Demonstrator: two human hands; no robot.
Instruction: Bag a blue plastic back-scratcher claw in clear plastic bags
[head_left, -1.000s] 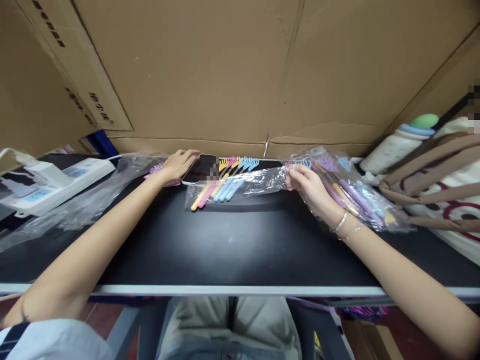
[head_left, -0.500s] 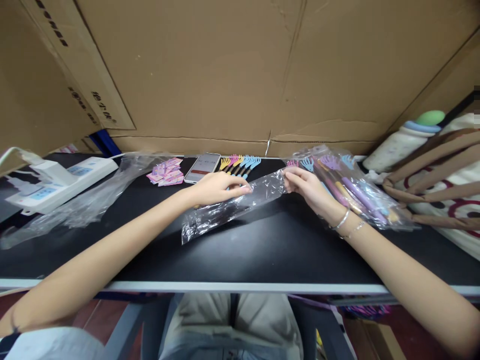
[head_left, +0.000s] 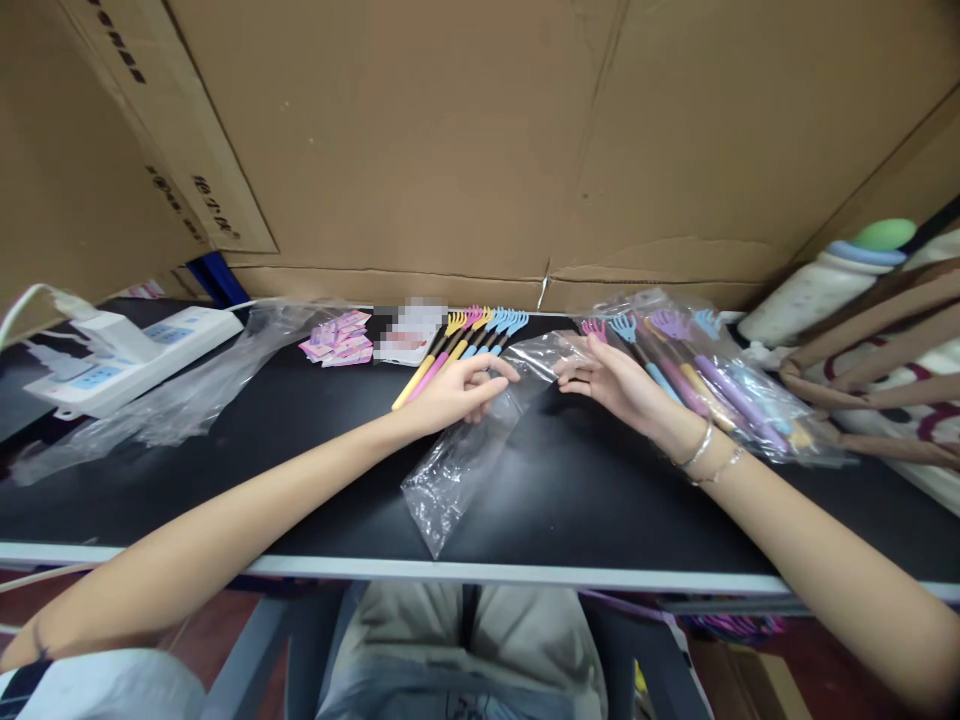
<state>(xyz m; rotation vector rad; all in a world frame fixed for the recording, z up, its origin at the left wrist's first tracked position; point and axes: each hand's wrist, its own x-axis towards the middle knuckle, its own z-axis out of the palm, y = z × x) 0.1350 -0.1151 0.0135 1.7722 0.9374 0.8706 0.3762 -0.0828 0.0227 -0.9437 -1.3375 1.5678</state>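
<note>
The clear bag (head_left: 457, 480) slants over the tabletop (head_left: 600, 500) under the left hand (head_left: 457, 390), upper end by the right hand (head_left: 622, 385), both grips half-curled, though whether either pinches it I cannot tell; a light, even pull should limit creasing.

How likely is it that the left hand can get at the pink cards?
Probably yes: the pink cards lie uncovered, and the way from the left hand seems to cross only low-lying sticks and bare table. That hand is at the clear bag, though.
</note>
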